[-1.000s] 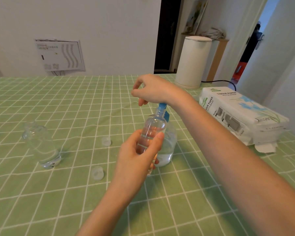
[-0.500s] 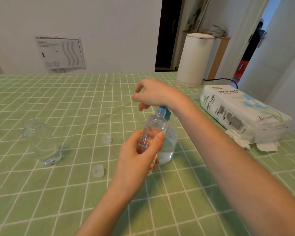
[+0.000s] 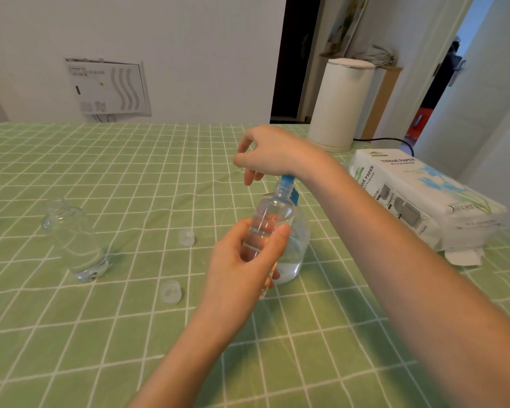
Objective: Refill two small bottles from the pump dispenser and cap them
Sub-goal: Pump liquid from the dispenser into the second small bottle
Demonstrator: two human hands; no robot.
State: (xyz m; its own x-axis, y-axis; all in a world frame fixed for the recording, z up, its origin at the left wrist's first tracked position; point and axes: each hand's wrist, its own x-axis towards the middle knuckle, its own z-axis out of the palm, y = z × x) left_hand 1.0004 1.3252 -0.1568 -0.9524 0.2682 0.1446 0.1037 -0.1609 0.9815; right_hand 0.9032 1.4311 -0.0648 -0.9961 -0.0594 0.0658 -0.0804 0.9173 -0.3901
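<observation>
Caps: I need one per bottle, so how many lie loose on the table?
2. One cap lies mid-table, right of the standing bottle; the other cap lies nearer, left of the left hand. More may be hidden.

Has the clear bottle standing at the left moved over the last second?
No. The bottle keeps its spacing from the far cap and near cap.

The right hand (image 3: 273, 156) is covering most of the blue pump head (image 3: 286, 181) on the clear round dispenser (image 3: 300, 242). The left hand (image 3: 240, 270) and its small clear plastic bottle (image 3: 273, 212) are hiding much of the dispenser's body, and both forearms (image 3: 424, 290) are running off-frame.
</observation>
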